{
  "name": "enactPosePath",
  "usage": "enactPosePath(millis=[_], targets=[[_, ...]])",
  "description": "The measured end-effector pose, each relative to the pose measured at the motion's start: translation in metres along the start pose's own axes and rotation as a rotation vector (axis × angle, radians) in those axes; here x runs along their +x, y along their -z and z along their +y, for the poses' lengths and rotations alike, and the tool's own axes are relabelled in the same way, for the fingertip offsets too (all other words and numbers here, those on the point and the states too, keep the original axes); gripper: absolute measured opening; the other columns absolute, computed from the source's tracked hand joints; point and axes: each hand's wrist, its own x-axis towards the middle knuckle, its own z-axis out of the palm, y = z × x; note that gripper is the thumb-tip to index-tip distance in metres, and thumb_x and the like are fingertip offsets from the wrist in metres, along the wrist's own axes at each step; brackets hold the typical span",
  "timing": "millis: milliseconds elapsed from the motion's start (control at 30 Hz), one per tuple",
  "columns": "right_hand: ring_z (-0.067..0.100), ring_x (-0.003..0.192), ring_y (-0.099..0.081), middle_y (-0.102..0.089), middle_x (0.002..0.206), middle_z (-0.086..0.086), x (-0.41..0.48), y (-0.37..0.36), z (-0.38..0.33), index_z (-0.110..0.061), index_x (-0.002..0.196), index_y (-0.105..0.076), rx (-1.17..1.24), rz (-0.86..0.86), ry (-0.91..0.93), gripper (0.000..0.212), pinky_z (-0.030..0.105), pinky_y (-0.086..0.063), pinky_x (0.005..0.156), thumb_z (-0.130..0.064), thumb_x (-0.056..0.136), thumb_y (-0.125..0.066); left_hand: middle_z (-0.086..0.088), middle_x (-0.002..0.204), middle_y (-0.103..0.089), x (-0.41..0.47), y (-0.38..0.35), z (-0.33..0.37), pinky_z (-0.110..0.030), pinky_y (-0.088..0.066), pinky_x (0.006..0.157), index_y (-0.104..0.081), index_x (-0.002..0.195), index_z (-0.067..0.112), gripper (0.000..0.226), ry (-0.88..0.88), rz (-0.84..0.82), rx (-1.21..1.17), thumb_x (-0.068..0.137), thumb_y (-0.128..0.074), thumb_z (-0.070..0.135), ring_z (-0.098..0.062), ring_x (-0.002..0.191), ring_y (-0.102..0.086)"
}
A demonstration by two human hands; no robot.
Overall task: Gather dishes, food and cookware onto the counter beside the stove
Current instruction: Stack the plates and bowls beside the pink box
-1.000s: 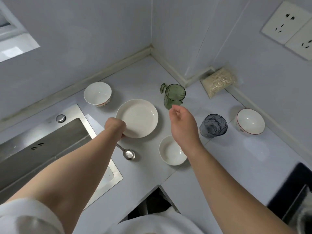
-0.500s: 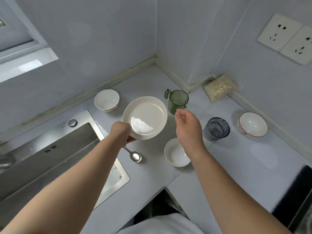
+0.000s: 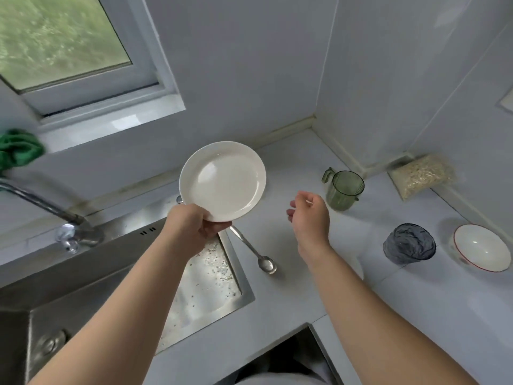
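Observation:
My left hand (image 3: pixel 194 226) grips the near rim of a white plate (image 3: pixel 224 179) and holds it tilted in the air above the sink's edge. My right hand (image 3: pixel 309 215) hovers over the counter with loosely curled fingers and nothing in it. A metal spoon (image 3: pixel 254 252) lies on the counter below the plate. A green measuring cup (image 3: pixel 342 190) stands just right of my right hand. Further right are a dark glass tumbler (image 3: pixel 409 244) and a white bowl with a red rim (image 3: pixel 481 247). A bag of noodles (image 3: pixel 422 176) leans in the wall corner.
A steel sink (image 3: pixel 83 273) with a faucet (image 3: pixel 41 207) fills the left side. A green cloth (image 3: pixel 18 150) sits on the window sill. The white counter (image 3: pixel 416 301) runs along the wall to the right. A dark gap (image 3: pixel 291 357) opens below the counter's inner corner.
My left hand has lifted the plate off the counter and up toward the left. The view has swung up and left, so the two small white bowls are out of sight. My right hand stayed hovering.

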Motion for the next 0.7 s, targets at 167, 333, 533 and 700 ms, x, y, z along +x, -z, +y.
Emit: enactPosePath(millis=[167, 333, 533, 700], targets=[[0.024, 0.062, -0.053, -0.053, 0.073, 0.009, 0.025, -0.055, 0.014, 0.016, 0.110, -0.054, -0.016, -0.181, -0.214, 0.034, 0.040, -0.053, 0.070, -0.012, 0.098, -0.041, -0.020, 0.112, -0.058, -0.011, 0.038, 0.016, -0.050, -0.061, 0.060, -0.042, 0.124, -0.001, 0.041, -0.068, 0.047, -0.120, 0.089, -0.033, -0.020, -0.042, 0.075, -0.070], [0.022, 0.062, -0.061, -0.060, 0.079, 0.012, 0.063, -0.111, 0.013, -0.001, 0.112, -0.059, 0.017, -0.310, -0.375, 0.028, 0.035, -0.057, 0.066, -0.022, 0.101, -0.044, -0.023, 0.124, -0.060, -0.033, 0.062, 0.017, -0.049, -0.061, 0.058, -0.046, 0.131, -0.001, 0.050, -0.115, 0.081, -0.133, 0.088, -0.030, -0.020, -0.041, 0.090, -0.069], [0.030, 0.071, -0.064, -0.060, 0.105, 0.024, 0.109, -0.160, 0.019, 0.002, 0.134, -0.047, -0.053, -0.423, -0.414, 0.045, 0.038, -0.055, 0.063, -0.031, 0.103, -0.042, -0.024, 0.120, -0.065, -0.041, 0.075, 0.008, -0.044, -0.061, 0.062, -0.054, 0.124, -0.004, 0.045, -0.111, 0.160, -0.147, 0.088, -0.034, -0.020, -0.043, 0.092, -0.071], [0.028, 0.064, -0.057, -0.057, 0.091, 0.015, 0.119, -0.174, 0.021, -0.003, 0.144, -0.039, -0.143, -0.450, -0.406, 0.043, 0.039, -0.054, 0.071, -0.009, 0.103, -0.029, -0.020, 0.117, -0.069, -0.045, 0.083, 0.004, -0.048, -0.061, 0.070, -0.058, 0.120, -0.001, 0.043, -0.111, 0.183, -0.139, 0.089, -0.035, -0.020, -0.041, 0.095, -0.071]])
